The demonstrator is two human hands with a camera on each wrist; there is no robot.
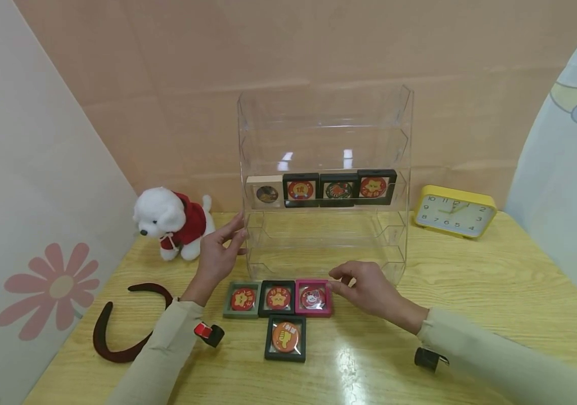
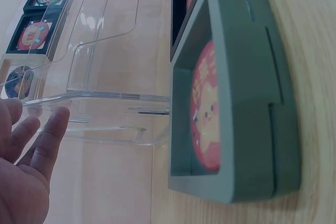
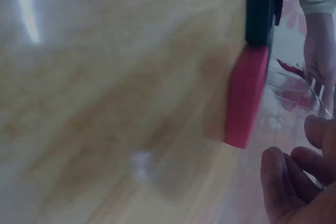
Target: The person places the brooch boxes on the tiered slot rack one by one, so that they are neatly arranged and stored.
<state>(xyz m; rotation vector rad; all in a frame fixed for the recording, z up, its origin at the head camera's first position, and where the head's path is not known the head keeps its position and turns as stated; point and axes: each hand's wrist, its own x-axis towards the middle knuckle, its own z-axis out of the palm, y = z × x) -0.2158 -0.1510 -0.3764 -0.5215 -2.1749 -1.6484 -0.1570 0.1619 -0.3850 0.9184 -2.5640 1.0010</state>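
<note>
A clear acrylic tiered rack [image 1: 326, 230] stands upright on the table. My left hand [image 1: 219, 248] is at its left side, the fairly straight fingertips right at the clear edge. Just right of the pink framed badge [image 1: 314, 298] is my right hand [image 1: 368, 287], its fingers loosely bent with nothing between them. In the right wrist view the pink frame [image 3: 245, 98] lies a little apart from those fingers. Beside the pink one are a black framed badge [image 1: 278, 298] and a green framed badge [image 1: 242, 300] in a row. Another black framed badge [image 1: 285, 338] lies in front.
On the rack's middle tier stand a cream frame [image 1: 266, 192] and several black frames [image 1: 338, 190]. A white plush dog [image 1: 174, 222] in red sits at the left, behind a dark headband [image 1: 116, 355]. At the back right is a yellow clock [image 1: 454, 211].
</note>
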